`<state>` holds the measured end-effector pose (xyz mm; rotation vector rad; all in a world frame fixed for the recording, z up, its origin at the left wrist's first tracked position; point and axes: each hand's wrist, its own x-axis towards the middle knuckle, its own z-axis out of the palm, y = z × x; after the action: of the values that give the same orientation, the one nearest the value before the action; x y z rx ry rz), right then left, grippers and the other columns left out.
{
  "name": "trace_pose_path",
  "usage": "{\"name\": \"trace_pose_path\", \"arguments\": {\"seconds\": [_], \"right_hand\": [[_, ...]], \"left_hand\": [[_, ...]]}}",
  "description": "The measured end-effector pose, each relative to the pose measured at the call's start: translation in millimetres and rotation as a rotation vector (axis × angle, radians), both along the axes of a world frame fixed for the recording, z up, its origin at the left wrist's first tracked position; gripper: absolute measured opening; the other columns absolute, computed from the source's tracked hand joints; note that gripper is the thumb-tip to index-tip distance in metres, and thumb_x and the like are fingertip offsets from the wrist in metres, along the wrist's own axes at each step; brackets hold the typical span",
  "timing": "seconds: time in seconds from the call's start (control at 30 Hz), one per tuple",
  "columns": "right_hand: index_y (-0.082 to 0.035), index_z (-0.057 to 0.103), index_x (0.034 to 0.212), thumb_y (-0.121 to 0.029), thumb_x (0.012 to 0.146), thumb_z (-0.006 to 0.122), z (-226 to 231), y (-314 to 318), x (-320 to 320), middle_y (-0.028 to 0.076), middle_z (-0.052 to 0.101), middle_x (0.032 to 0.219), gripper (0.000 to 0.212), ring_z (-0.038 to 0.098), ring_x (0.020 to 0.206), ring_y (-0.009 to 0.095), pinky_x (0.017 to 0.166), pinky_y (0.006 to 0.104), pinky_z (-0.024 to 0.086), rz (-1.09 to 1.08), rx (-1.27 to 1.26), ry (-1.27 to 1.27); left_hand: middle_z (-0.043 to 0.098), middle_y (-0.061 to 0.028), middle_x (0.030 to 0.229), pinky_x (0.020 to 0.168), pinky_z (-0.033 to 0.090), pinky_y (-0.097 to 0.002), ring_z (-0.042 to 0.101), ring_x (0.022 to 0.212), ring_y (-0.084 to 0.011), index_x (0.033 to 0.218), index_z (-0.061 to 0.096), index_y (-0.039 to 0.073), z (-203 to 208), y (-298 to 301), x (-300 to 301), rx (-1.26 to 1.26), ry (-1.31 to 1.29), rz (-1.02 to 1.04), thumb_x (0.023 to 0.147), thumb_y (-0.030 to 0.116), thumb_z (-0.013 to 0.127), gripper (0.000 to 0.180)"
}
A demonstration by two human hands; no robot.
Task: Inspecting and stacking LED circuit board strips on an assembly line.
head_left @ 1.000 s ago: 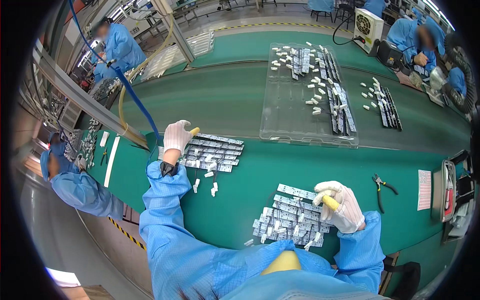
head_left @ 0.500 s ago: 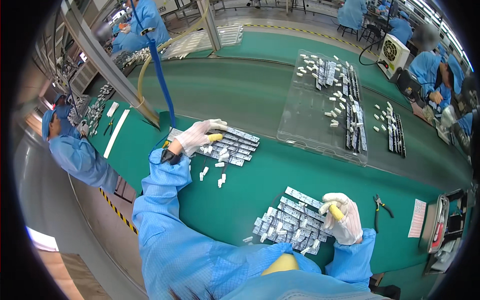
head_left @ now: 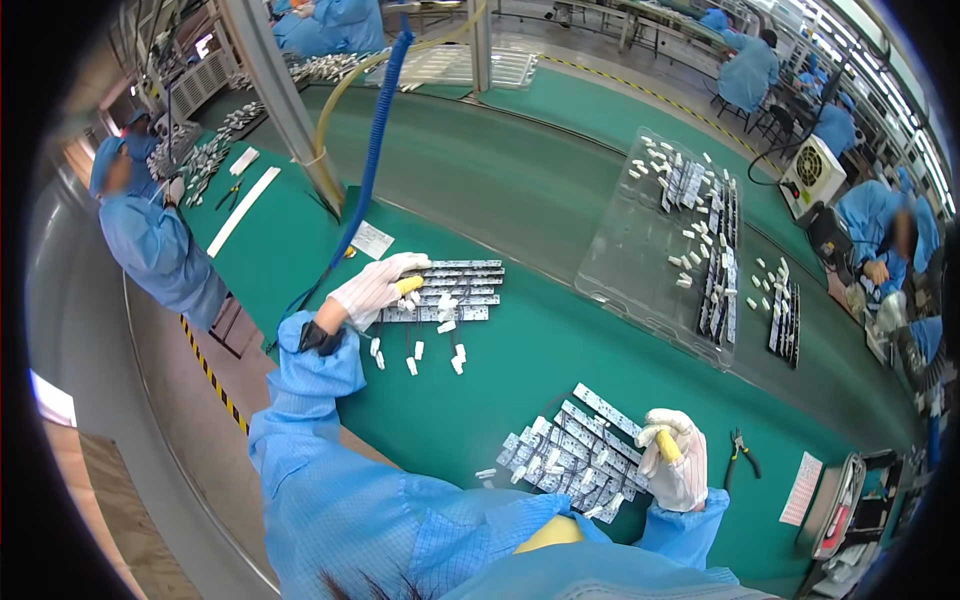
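Head view, from left to right: the left hand (head_left: 375, 288) is laid flat, in a white glove, on the far strips (head_left: 447, 291), with its grip wide and nothing held. Small white bits (head_left: 415, 356) are scattered just beside it on the green bench (head_left: 540, 350). The near strips (head_left: 570, 455) are piled in front of the body. The right hand (head_left: 675, 465) is curled at their right edge; if a strip is pinched cannot be told. For a good job, the strips should be pressed down flat and kept in neat rows. Since the earlier picture, the left hand has been stretched farther out over its strips.
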<state>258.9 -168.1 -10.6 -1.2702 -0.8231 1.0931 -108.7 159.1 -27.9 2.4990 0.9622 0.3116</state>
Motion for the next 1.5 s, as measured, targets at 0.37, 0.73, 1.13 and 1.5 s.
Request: {"name": "trace_pose_path", "arguments": {"seconds": [0.37,0.73,1.13,1.5], "right_hand": [[0.000,0.056,0.107,-0.026,0.090,0.060,0.2,-2.1,-4.1,0.010,0.063,0.077,0.031,0.049,0.042,0.007,0.036,0.0164,0.037,-0.068,-0.094,-0.127],[-0.001,0.056,0.108,-0.033,0.088,0.063,-3.6,5.4,-7.0,0.009,0.062,0.078,0.038,0.048,0.042,0.007,0.035,0.0167,0.035,-0.092,-0.053,0.017],[0.003,0.049,0.115,-0.039,0.082,0.070,-4.0,-8.0,-2.4,0.017,0.062,0.080,0.056,0.049,0.042,0.012,0.038,0.0174,0.037,0.022,0.005,0.098],[0.005,0.048,0.117,-0.034,0.082,0.069,-19.4,-3.2,4.4,0.017,0.061,0.085,0.057,0.048,0.042,0.012,0.039,0.0171,0.037,0.027,0.029,0.101]], "left_hand": [[0.059,-0.0147,0.115,0.091,0.045,-0.0378,0.057,0.104,-0.0340,0.115,0.058,0.008,4.2,-40.7,-53.9,0.071,-0.082,0.234,0.090,0.015,0.050,0.026],[0.029,-0.0128,0.149,0.113,0.014,-0.0527,0.017,0.141,-0.0361,0.139,0.040,0.012,22.2,-60.1,-48.1,-0.007,0.051,0.052,0.060,0.030,0.078,0.089],[0.050,-0.0080,0.127,0.105,0.031,-0.0497,0.042,0.125,-0.0307,0.121,0.055,0.017,-34.7,-17.5,18.4,0.450,-0.110,0.205,0.064,0.027,0.075,0.061],[0.052,-0.0031,0.122,0.102,0.020,-0.0699,0.043,0.124,-0.0258,0.122,0.054,0.023,-14.5,157.9,211.4,0.476,0.148,0.810,0.074,0.044,0.070,0.055]]}}
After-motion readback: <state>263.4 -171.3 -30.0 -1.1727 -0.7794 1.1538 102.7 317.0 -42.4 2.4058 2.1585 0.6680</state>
